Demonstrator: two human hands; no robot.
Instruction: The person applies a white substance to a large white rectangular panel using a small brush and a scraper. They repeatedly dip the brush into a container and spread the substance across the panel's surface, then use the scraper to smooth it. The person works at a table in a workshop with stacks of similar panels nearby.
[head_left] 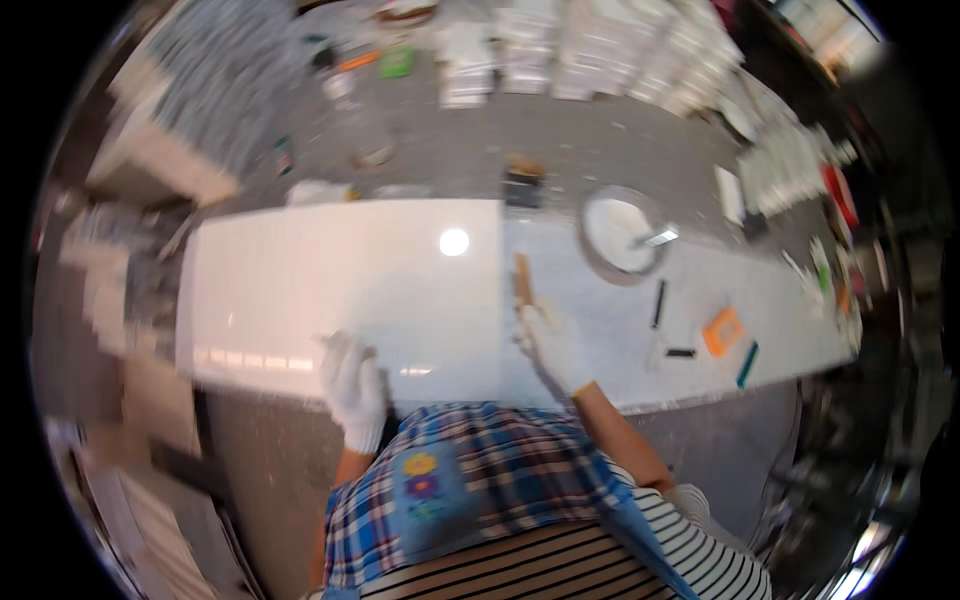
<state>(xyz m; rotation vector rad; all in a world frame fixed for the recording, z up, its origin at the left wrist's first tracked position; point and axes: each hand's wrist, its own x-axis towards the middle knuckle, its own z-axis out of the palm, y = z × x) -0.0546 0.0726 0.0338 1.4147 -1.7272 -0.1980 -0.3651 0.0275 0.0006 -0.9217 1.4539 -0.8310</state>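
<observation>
A grey surface stretches beyond the worktop, with pale stacks lined along its far side and a tall grey stack past the worktop's left end. Past its far right corner is a bright opening; dim, blurred clutter lies right of the worktop.

Hands white-gloved; blue plaid apron; striped shirt.
</observation>
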